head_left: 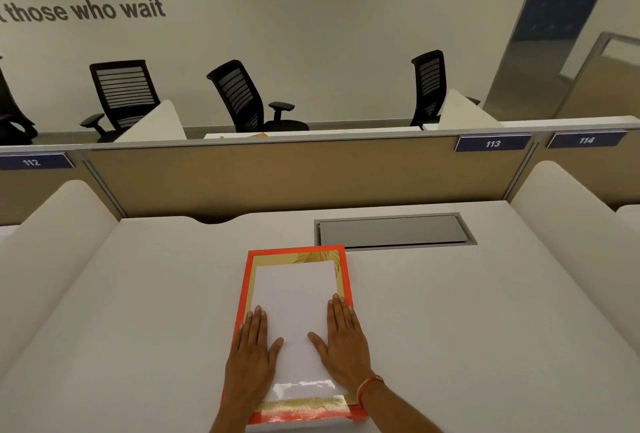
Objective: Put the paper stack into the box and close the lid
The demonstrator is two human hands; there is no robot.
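Observation:
A flat box (246, 280) with an orange-red rim and a gold patterned face lies on the white desk in front of me. On it rests a white paper stack (294, 304), its long side running away from me. My left hand (252, 353) lies flat on the stack's left edge, partly over the box rim. My right hand (343, 339) lies flat on the stack's right edge, with an orange thread round its wrist. Both hands have their fingers stretched out, pressing down and grasping nothing. I cannot tell whether the paper sits on a lid or inside the box.
A grey metal cable hatch (391, 231) is set into the desk just beyond the box, to the right. White curved dividers (52, 242) flank the desk on both sides. A tan partition (277, 176) closes the back, with black office chairs behind it.

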